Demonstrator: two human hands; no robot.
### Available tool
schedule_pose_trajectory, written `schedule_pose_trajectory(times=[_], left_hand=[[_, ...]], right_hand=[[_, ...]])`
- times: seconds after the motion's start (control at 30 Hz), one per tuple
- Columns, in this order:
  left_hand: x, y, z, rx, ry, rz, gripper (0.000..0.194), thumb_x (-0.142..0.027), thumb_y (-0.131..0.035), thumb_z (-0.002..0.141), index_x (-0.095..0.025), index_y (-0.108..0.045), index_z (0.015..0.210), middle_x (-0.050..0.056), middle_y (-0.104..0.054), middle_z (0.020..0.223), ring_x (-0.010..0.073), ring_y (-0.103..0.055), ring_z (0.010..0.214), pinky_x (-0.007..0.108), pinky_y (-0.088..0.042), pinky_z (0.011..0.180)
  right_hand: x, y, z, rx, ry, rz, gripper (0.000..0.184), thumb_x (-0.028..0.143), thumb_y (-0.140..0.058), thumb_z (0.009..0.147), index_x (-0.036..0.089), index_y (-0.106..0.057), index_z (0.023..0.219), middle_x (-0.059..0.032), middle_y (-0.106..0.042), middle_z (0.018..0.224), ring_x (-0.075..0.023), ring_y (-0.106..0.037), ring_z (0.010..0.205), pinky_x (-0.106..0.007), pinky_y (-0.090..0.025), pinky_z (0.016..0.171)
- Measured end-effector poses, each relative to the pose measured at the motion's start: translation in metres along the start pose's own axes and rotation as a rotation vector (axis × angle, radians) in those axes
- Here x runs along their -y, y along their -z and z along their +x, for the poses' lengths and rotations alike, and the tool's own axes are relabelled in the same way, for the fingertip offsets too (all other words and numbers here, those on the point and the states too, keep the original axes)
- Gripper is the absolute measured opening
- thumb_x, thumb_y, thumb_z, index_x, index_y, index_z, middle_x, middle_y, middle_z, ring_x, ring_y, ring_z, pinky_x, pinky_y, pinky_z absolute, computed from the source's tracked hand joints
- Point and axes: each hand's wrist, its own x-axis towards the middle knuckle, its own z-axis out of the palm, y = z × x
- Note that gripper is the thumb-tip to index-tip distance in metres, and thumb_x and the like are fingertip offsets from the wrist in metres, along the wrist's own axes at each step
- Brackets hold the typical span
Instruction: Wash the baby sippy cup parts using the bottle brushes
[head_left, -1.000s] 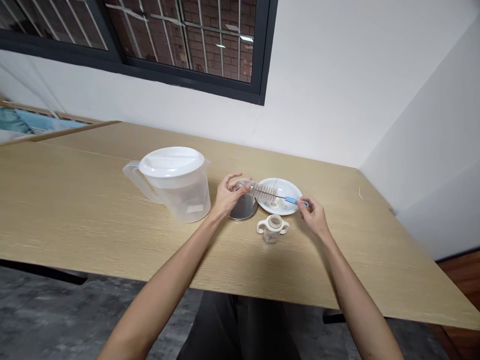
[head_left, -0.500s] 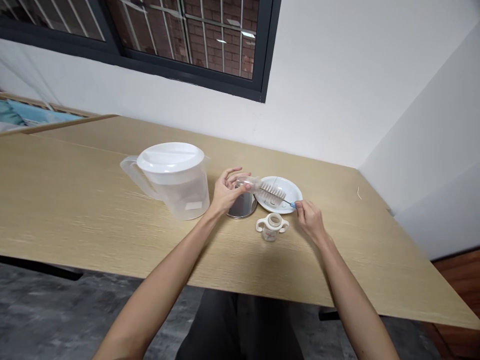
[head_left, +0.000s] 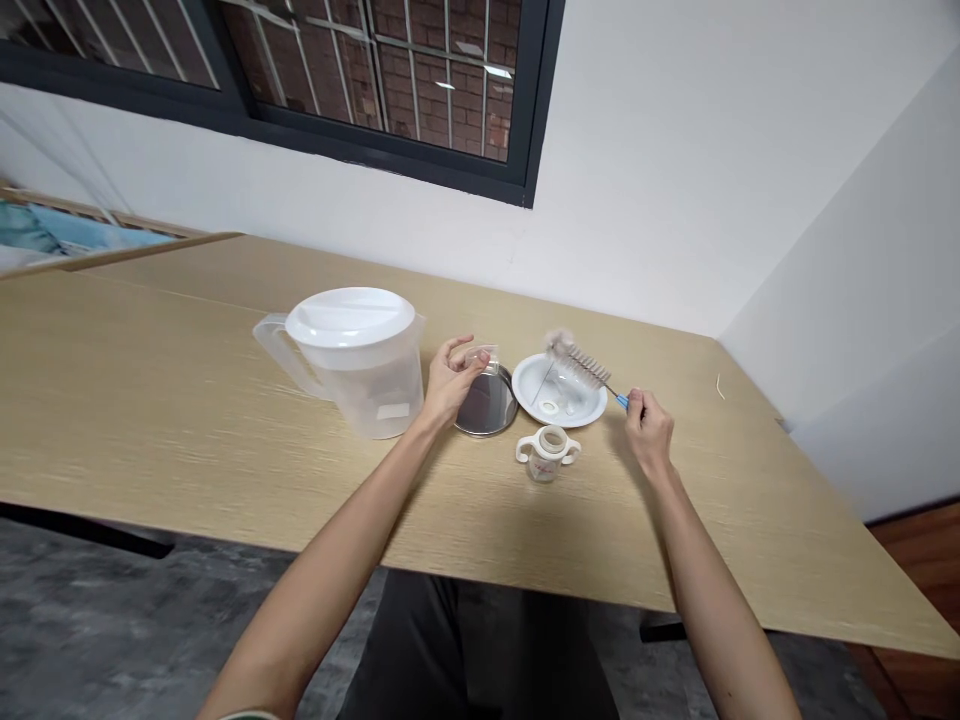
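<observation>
Brush Out of Clear Cup, Both Hands Full

The left hand [head_left: 448,388] has its thumb and fingers clamped on a small clear cup [head_left: 487,358], above a round metal plate [head_left: 487,412]. The right hand [head_left: 649,430] is closed on the blue handle [head_left: 622,401] of a bristle brush [head_left: 583,364], whose head points back toward the left hand, over a white bowl [head_left: 561,420].

The brush is fully outside the cup, so this pass inside it looks finished. Whether the cup's inside needs more cannot be told. The two-handled bottle [head_left: 544,464] stands open and unheld, nearer the person than either hand; whether it has been brushed does not show.

Half a second earlier the bristles reached partly into the cup; now a gap separates them, and the right hand has drawn away from the left.

Farther out, small pieces, one a ring [head_left: 549,407], lie in the bowl between the hands, and a lidded pitcher [head_left: 360,385] stands left of the left hand on the tabletop [head_left: 480,520].
</observation>
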Motion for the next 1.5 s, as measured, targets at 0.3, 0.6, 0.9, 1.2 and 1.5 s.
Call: schedule_pose_trajectory(times=[0.3, 0.6, 0.9, 1.2, 1.5], left_hand=[[0.017, 0.016, 0.003, 0.108, -0.203, 0.839, 0.045, -0.033, -0.081, 0.068, -0.022, -0.062, 0.107, 0.012, -0.07, 0.113, 0.0335, -0.064, 0.11, 0.046, -0.046, 0.097], [0.033, 0.027, 0.01, 0.212, -0.161, 0.948, 0.047, -0.033, -0.08, 0.064, -0.025, -0.064, 0.107, 0.009, -0.074, 0.102, 0.0326, -0.067, 0.097, 0.041, -0.048, 0.088], [0.031, 0.026, 0.013, 0.129, -0.322, 0.922, 0.032, -0.042, -0.056, 0.089, -0.021, -0.066, 0.111, 0.013, -0.069, 0.117, 0.0324, -0.059, 0.113, 0.044, -0.038, 0.103], [0.026, 0.021, 0.012, 0.056, -0.334, 0.977, 0.032, -0.044, -0.045, 0.094, -0.02, -0.067, 0.094, 0.014, -0.071, 0.099, 0.0312, -0.06, 0.099, 0.043, -0.041, 0.094], [0.023, 0.018, 0.009, 0.051, -0.324, 0.978, 0.028, -0.041, -0.05, 0.091, -0.02, -0.068, 0.084, 0.012, -0.072, 0.093, 0.0298, -0.063, 0.093, 0.041, -0.043, 0.09]], right_hand=[[-0.001, 0.002, 0.003, -0.03, -0.101, -0.011, 0.043, 0.046, -0.028, 0.1, 0.021, -0.051, 0.073, 0.002, -0.047, 0.058, -0.0135, -0.043, 0.054, -0.027, -0.027, 0.058], [-0.002, 0.002, 0.003, -0.01, -0.083, -0.038, 0.046, 0.048, -0.026, 0.1, 0.021, -0.052, 0.074, 0.0008, -0.049, 0.059, -0.0144, -0.044, 0.056, -0.028, -0.026, 0.059], [0.0, 0.005, 0.003, -0.012, -0.069, -0.047, 0.045, 0.047, -0.027, 0.1, 0.021, -0.054, 0.076, -0.0002, -0.052, 0.061, -0.0146, -0.044, 0.056, -0.028, -0.027, 0.06], [0.003, 0.007, 0.005, -0.027, -0.068, -0.032, 0.045, 0.047, -0.026, 0.1, 0.021, -0.052, 0.075, -0.0012, -0.053, 0.063, -0.0153, -0.044, 0.058, -0.029, -0.027, 0.06], [0.003, 0.008, 0.005, -0.027, -0.089, -0.03, 0.042, 0.046, -0.027, 0.1, 0.021, -0.051, 0.076, -0.0005, -0.052, 0.063, -0.0153, -0.043, 0.058, -0.029, -0.026, 0.061]])
